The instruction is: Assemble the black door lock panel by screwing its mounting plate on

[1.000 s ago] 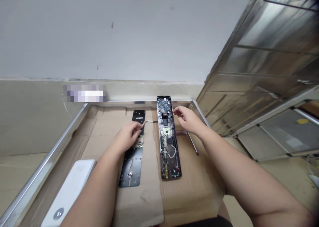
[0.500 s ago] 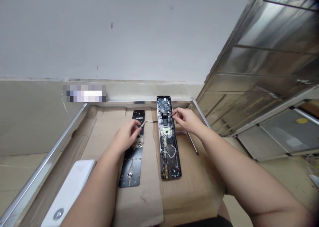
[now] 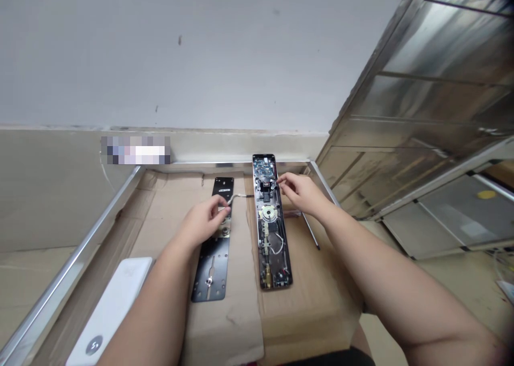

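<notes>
My left hand [image 3: 203, 221] pinches a thin white cable [image 3: 239, 196] where it leaves the upper part of a black perforated metal mounting plate [image 3: 211, 275]. The hand hides part of the plate. That cable runs right to an opened black smart-lock panel [image 3: 270, 232] lying on cardboard, with its circuit board and wiring exposed. My right hand [image 3: 301, 192] rests beside the panel's upper right edge, fingertips at the edge and slightly apart, with no held object visible.
A slim screwdriver [image 3: 311, 232] lies right of the panel on the brown cardboard [image 3: 317, 286]. A white box [image 3: 108, 312] sits at the lower left. A metal rail [image 3: 68, 264] runs along the left side, and a reflective metal panel [image 3: 421, 88] stands at the right.
My right hand has moved left from just beside the panel to its edge. My left hand has shifted slightly right along the white cable.
</notes>
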`<state>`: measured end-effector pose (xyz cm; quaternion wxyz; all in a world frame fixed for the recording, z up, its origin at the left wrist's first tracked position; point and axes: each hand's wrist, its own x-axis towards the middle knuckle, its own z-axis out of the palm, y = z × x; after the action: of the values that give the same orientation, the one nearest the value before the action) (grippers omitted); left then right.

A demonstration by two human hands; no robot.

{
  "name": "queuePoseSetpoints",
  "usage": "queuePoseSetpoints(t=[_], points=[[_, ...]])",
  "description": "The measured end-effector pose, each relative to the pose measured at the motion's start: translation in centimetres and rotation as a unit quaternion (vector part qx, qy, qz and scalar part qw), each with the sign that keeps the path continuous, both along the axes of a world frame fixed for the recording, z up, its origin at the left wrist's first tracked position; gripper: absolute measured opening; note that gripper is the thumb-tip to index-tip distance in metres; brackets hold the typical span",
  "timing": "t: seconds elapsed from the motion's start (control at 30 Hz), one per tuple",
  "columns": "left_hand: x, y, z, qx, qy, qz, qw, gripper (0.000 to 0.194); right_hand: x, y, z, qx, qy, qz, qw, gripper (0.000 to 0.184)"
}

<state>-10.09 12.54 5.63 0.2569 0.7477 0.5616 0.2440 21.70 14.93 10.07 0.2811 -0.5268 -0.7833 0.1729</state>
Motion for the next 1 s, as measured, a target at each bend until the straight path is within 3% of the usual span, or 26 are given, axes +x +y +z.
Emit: queuePoseSetpoints(t=[0.27, 0.47, 0.6, 0.7, 0.87, 1.0], points=[[-0.5, 0.0, -1.0, -0.072, 0.006, -0.138, 0.988, 0.025, -0.1, -0.2, -0.3, -0.023, -0.008, 0.021, 0.999, 0.011], [-0.8, 0.4, -1.7, -0.096, 0.045, -0.133, 0.985, 0.020, -0.1, -0.2, -0.4, -0.016, -0.014, 0.028, 0.999, 0.009], [-0.4, 0.1, -0.7, -0.082, 0.024, -0.128, 0.988, 0.018, -0.1, -0.2, -0.3, -0.010, -0.020, 0.025, 0.999, 0.010], [0.3, -0.4, 0.1, -0.055, -0.044, -0.130, 0.989, 0.016, -0.6, -0.6, 0.0, 0.013, -0.018, 0.035, 0.999, 0.010], [1.9, -1.4, 0.5, -0.087, -0.204, -0.141, 0.965, 0.021, -2.9, -2.7, 1.0, 0.104, -0.012, 0.191, 0.976, 0.019], [3.1, -2.2, 0.6, -0.131, -0.301, -0.172, 0.929, 0.037, -4.6, -4.0, 0.9, 0.116, -0.039, 0.310, 0.943, 0.030]])
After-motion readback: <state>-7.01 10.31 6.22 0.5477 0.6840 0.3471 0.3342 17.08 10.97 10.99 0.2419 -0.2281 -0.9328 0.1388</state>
